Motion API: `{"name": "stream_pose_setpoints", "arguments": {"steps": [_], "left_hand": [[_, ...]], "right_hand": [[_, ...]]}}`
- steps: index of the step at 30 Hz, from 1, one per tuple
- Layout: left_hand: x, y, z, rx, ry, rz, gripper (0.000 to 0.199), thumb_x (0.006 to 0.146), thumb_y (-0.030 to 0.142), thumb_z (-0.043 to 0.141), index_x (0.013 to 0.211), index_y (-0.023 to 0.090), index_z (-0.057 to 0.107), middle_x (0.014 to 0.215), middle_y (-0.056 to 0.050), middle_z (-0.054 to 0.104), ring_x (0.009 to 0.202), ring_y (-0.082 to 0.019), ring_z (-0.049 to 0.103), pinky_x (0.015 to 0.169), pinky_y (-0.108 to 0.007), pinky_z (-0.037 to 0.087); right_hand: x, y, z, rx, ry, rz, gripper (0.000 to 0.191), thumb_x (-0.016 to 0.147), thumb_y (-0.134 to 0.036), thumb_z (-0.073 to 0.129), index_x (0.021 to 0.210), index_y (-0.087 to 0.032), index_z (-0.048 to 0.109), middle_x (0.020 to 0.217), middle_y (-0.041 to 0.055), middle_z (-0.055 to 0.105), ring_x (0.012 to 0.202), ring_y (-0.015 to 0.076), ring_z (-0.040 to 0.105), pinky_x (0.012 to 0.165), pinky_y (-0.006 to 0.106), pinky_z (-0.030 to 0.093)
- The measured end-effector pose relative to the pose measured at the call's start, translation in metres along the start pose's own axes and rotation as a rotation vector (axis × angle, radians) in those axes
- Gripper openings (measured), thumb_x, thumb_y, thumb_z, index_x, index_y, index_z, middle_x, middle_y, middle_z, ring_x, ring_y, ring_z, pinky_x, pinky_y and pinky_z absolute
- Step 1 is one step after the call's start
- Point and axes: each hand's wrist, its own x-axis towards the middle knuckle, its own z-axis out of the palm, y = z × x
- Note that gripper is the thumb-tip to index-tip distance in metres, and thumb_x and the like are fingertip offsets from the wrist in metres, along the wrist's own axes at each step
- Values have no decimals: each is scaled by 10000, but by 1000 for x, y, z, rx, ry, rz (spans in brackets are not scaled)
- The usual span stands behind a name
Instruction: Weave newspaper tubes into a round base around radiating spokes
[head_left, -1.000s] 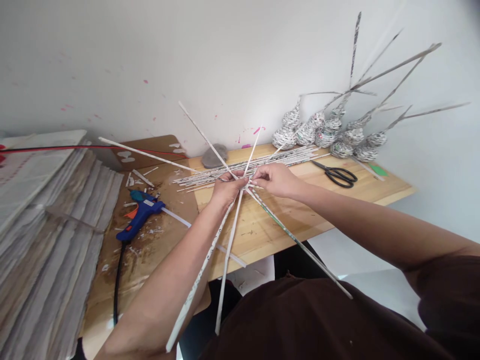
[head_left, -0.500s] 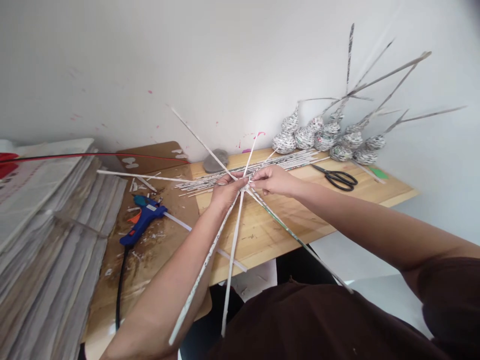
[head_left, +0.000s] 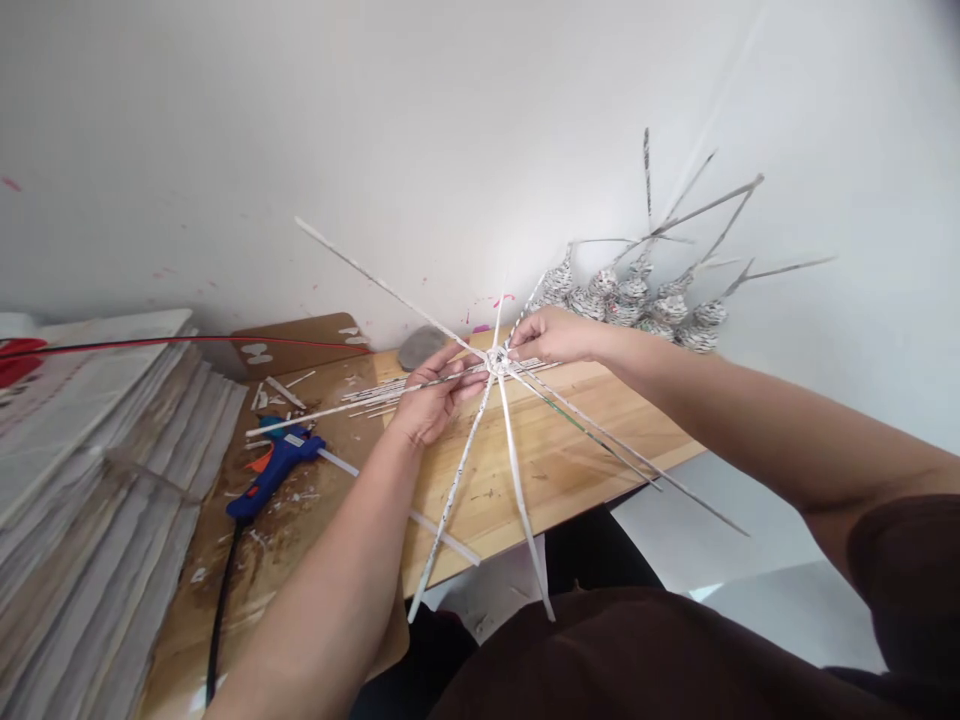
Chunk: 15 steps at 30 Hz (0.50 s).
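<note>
Weave (head_left: 498, 361) hangs above the surface (head_left: 487, 480), its spokes (head_left: 519, 475) fanning out. The right hand (head_left: 556, 336) pinches its edge; the left hand (head_left: 429, 400), fingers loosely spread, touches a spoke.

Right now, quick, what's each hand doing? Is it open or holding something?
Left hand: loosely open, with a stick of the paper star lying across it.
Right hand: closed, pinching the paper star beside its round centre.

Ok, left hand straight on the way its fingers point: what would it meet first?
The left hand would probably meet the woven paper hub first, though depth is unclear; the right hand lies just beyond.
</note>
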Motion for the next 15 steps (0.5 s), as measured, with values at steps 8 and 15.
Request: {"name": "stream_pose_setpoints", "arguments": {"steps": [8,15], "left_hand": [[0,2,-6,59,72,-58,454,592,333,883,974,146,724,856,-70,736,716,-155,693,648,-245,585],[6,-9,-2,170,279,8,406,456,398,903,677,141,681,576,6,631,504,-98,550,531,-251,530]], "right_hand": [[24,-44,-5,-350,-150,-67,195,704,-342,728,770,-165,776,686,19,681,646,141,551,624,263,359],[37,-72,11,-694,-268,-146,268,780,-324,667,989,-196,777,882,29,752,777,168,620,657,246,366]]}}
